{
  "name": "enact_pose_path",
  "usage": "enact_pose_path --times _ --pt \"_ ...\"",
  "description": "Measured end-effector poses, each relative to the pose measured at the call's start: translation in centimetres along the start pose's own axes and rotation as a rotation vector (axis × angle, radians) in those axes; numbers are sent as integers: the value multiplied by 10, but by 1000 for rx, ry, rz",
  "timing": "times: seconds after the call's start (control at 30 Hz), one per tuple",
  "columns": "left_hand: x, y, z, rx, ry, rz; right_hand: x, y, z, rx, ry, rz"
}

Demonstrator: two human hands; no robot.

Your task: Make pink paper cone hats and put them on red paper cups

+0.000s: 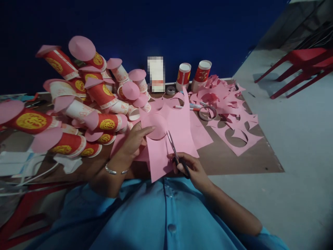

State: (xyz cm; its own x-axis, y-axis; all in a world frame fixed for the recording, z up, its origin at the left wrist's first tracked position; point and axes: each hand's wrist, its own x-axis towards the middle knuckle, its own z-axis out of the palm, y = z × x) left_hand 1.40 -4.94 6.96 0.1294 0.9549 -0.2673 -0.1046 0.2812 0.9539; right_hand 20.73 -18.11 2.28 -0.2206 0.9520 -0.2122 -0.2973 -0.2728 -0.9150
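Note:
My left hand grips a pink paper sheet at its left side, the thumb lying on a rounded pink piece. In my right hand is a pair of scissors with dark handles. The scissor tips touch the right edge of the rounded piece, and the blades point up and slightly left. The sheet's lower corner hangs down in front of my blue shirt. More pink sheets lie under it on the brown table.
Red and white paper cups with pink cones are piled at the left. Two cup stacks stand at the back. Cut pink scraps, a tape roll and pens lie at the right. A red stool stands beyond the table.

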Motion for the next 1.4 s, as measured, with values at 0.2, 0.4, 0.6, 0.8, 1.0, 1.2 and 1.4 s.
enact_pose_path --times 0.2,0.4,0.6,0.8,1.0,1.2,1.4 --pt "6 9 -5 73 -57 36 1 8 8 4 -53 58" --pt "17 37 -17 505 -298 96 2 10 13 -251 -77 13" --pt "12 57 -7 693 -394 175 7 2 21 -766 -62 24" --pt "-6 54 -5 828 -212 321 16 -1 23 -1113 48 5" --pt "-22 56 5 938 -227 389 20 -3 22 -1158 56 3" --pt "-35 52 9 1070 -295 454 20 0 18 -1098 74 -55" --pt "-29 17 -5 401 -34 154 8 4 5 -841 116 12"
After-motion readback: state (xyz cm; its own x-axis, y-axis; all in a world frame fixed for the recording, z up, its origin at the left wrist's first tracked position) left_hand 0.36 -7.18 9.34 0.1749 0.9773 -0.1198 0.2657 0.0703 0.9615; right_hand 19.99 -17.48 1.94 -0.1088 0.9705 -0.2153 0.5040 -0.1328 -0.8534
